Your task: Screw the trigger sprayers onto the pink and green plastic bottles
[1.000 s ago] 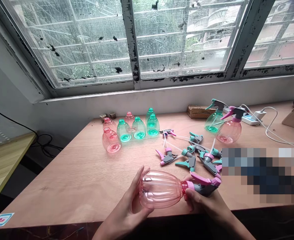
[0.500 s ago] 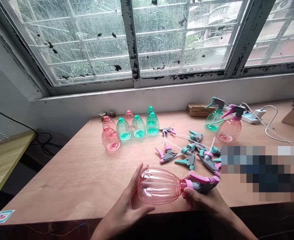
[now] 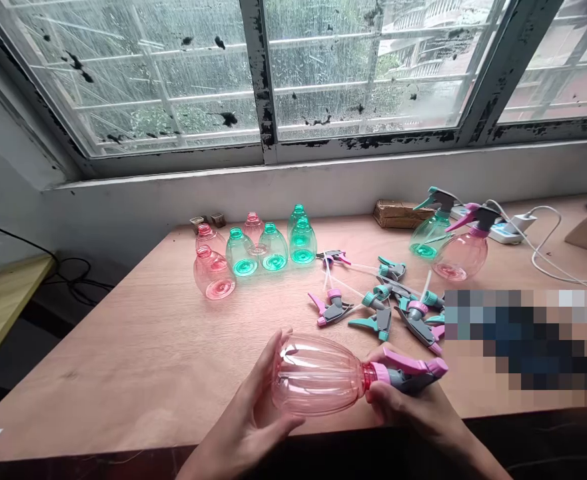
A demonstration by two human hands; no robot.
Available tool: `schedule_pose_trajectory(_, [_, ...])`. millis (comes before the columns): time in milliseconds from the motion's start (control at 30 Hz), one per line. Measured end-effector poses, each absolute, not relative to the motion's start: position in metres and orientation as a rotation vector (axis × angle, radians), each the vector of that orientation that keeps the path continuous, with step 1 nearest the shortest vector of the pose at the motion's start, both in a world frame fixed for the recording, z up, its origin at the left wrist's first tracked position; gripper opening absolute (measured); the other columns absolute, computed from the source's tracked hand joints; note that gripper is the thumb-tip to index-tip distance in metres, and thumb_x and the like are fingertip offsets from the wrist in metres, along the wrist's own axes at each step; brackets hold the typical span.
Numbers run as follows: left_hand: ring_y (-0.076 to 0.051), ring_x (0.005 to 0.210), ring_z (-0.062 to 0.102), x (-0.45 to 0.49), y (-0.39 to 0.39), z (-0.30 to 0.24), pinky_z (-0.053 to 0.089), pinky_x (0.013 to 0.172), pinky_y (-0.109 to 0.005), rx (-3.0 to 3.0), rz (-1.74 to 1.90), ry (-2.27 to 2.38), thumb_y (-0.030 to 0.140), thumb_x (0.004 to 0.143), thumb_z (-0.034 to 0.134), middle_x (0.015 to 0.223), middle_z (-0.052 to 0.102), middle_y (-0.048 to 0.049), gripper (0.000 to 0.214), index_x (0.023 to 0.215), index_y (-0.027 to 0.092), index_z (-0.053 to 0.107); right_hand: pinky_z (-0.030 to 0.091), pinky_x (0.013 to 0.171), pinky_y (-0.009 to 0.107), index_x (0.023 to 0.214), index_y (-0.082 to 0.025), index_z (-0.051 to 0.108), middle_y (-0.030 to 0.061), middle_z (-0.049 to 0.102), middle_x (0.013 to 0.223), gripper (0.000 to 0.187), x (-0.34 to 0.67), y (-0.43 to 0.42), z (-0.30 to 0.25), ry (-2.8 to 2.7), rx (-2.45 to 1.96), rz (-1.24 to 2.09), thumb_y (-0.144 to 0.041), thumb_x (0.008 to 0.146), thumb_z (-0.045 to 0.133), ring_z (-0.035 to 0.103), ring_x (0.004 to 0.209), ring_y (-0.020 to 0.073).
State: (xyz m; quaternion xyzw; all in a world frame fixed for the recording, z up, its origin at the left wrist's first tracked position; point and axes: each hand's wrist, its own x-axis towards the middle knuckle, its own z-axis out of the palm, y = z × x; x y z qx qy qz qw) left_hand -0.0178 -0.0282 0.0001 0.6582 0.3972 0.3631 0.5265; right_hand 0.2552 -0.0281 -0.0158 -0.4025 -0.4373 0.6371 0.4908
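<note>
A clear pink spray bottle (image 3: 318,375) lies sideways between my hands, just above the table's front edge. My left hand (image 3: 258,400) cups its base, thumb below and fingers behind. At the neck, my right hand (image 3: 408,400) grips around the pink collar of the trigger sprayer (image 3: 416,370), thumb in front. The sprayer has a pink trigger and a grey body, and its collar sits on the bottle's neck. Beyond my hands lies a pile of loose trigger sprayers (image 3: 378,317), some pink and grey, others green and grey, with thin white tubes.
Several pink and green bottles without sprayers (image 3: 273,250) stand at the back left. Two bottles with sprayers, one green (image 3: 426,239) and one pink (image 3: 460,257), stand back right near a brown box (image 3: 400,215), a power strip (image 3: 508,232) and white cables. A blurred patch (image 3: 528,343) covers the right side.
Both hands keep hold of the pink bottle and its sprayer, nearly in place. The sprayer end appears slightly further right and lower. The camera view has shifted a little.
</note>
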Motion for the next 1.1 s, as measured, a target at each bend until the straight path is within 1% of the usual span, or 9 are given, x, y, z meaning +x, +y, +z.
schedule_pose_trajectory(67, [-0.031, 0.152, 0.016, -0.018, -0.028, 0.000, 0.008, 0.124, -0.053, 1.540, 0.859, 0.959, 0.028, 0.080, 0.079, 0.165, 0.021, -0.0023, 0.104, 0.153, 0.045, 0.007, 0.038, 0.048, 0.026, 0.088, -0.019, 0.061, -0.0018, 0.062, 0.061, 0.033, 0.255, -0.028, -0.015, -1.078, -0.977, 1.558, -0.044, 0.078, 0.079, 0.054, 0.049, 0.0134])
schedule_pose_trajectory(133, [-0.032, 0.151, 0.017, -0.018, -0.028, 0.002, 0.012, 0.124, -0.052, 1.484, 0.844, 0.957, 0.029, 0.075, 0.083, 0.164, 0.022, -0.0037, 0.108, 0.154, 0.042, 0.010, 0.036, 0.047, 0.025, 0.087, -0.020, 0.060, -0.0021, 0.062, 0.058, 0.032, 0.256, -0.029, -0.015, -1.097, -0.991, 1.563, -0.044, 0.078, 0.078, 0.053, 0.048, 0.0135])
schedule_pose_trajectory(267, [-0.034, 0.149, 0.023, -0.017, -0.027, 0.004, 0.026, 0.121, -0.050, 1.477, 0.831, 0.966, 0.028, 0.081, 0.077, 0.165, 0.021, -0.0051, 0.092, 0.153, 0.038, 0.021, 0.037, 0.050, 0.027, 0.081, -0.019, 0.062, -0.0007, 0.063, 0.058, 0.032, 0.257, -0.029, -0.015, -1.094, -1.015, 1.566, -0.046, 0.078, 0.078, 0.053, 0.050, 0.0147])
schedule_pose_trajectory(400, [-0.032, 0.149, 0.024, -0.016, -0.027, 0.001, 0.019, 0.123, -0.051, 1.541, 0.859, 0.973, 0.026, 0.087, 0.071, 0.164, 0.022, -0.0033, 0.086, 0.152, 0.044, 0.017, 0.035, 0.049, 0.026, 0.078, -0.019, 0.063, -0.0005, 0.062, 0.056, 0.033, 0.256, -0.028, -0.014, -1.092, -1.020, 1.562, -0.048, 0.078, 0.077, 0.051, 0.049, 0.0136])
schedule_pose_trajectory(533, [-0.032, 0.149, 0.024, -0.018, -0.030, 0.001, 0.019, 0.123, -0.050, 1.459, 0.853, 0.951, 0.028, 0.075, 0.084, 0.162, 0.027, -0.0024, 0.108, 0.153, 0.045, 0.011, 0.032, 0.050, 0.027, 0.087, -0.019, 0.064, 0.0004, 0.064, 0.055, 0.033, 0.255, -0.029, -0.015, -1.131, -1.028, 1.506, -0.050, 0.081, 0.074, 0.051, 0.050, 0.0144])
schedule_pose_trajectory(667, [-0.035, 0.147, 0.029, -0.020, -0.031, -0.001, 0.028, 0.120, -0.052, 1.435, 0.851, 0.908, 0.037, 0.080, 0.078, 0.162, 0.028, -0.0065, 0.094, 0.153, 0.038, 0.020, 0.033, 0.051, 0.029, 0.092, -0.019, 0.064, 0.0004, 0.064, 0.055, 0.036, 0.256, -0.028, -0.019, -1.159, -1.034, 1.470, -0.053, 0.082, 0.072, 0.050, 0.050, 0.0154])
schedule_pose_trajectory(833, [-0.030, 0.150, 0.024, -0.022, -0.029, -0.006, 0.017, 0.123, -0.051, 1.621, 0.823, 0.968, 0.029, 0.090, 0.067, 0.164, 0.023, -0.0041, 0.085, 0.154, 0.043, 0.012, 0.037, 0.052, 0.029, 0.093, -0.019, 0.065, 0.0010, 0.065, 0.054, 0.037, 0.257, -0.027, -0.022, -1.153, -1.027, 1.453, -0.053, 0.082, 0.071, 0.056, 0.050, 0.0176])
schedule_pose_trajectory(1000, [-0.032, 0.150, 0.022, -0.022, -0.028, -0.002, 0.016, 0.123, -0.051, 1.560, 0.805, 0.949, 0.033, 0.076, 0.082, 0.164, 0.023, -0.0022, 0.108, 0.153, 0.046, 0.007, 0.035, 0.051, 0.028, 0.086, -0.018, 0.066, 0.0008, 0.063, 0.055, 0.035, 0.254, -0.031, -0.022, -1.104, -1.036, 1.488, -0.052, 0.080, 0.074, 0.054, 0.051, 0.0161])
schedule_pose_trajectory(1100, [-0.032, 0.150, 0.023, -0.023, -0.029, -0.001, 0.021, 0.122, -0.051, 1.487, 0.830, 0.912, 0.037, 0.080, 0.078, 0.164, 0.024, -0.0030, 0.098, 0.153, 0.044, 0.013, 0.033, 0.050, 0.027, 0.085, -0.018, 0.065, -0.0001, 0.062, 0.058, 0.035, 0.253, -0.033, -0.024, -1.017, -1.045, 1.570, -0.048, 0.075, 0.080, 0.053, 0.051, 0.0148])
